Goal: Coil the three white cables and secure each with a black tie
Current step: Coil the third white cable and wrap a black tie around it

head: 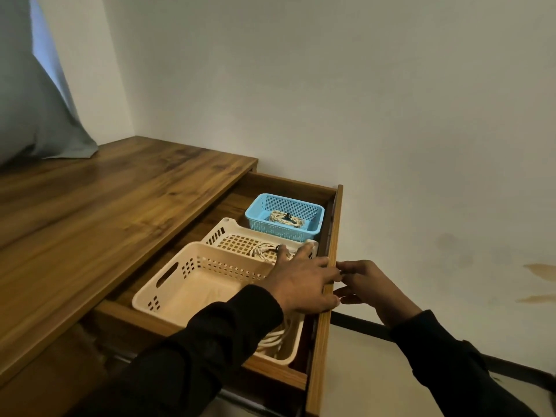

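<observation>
Three coiled white cables lie in baskets inside an open wooden drawer (332, 236). One cable (284, 219) with a black tie (288, 217) lies in the blue basket (313, 210) at the far end. A second cable (264, 251), also with a black tie (278, 247), lies in the middle cream basket (228, 233). The third cable (275, 338) shows partly under my left sleeve in the near cream basket (180, 266). My left hand (301, 281) lies over the drawer front's top edge, fingers straight. My right hand (367, 284) touches the front's outer face with bent fingertips.
The drawer sticks out to the right from a wooden desk top (105, 212). A grey-blue curtain (36, 115) hangs onto the desk at the far left. A pale wall (391, 115) stands behind and to the right, with a dark baseboard (376, 329) low down.
</observation>
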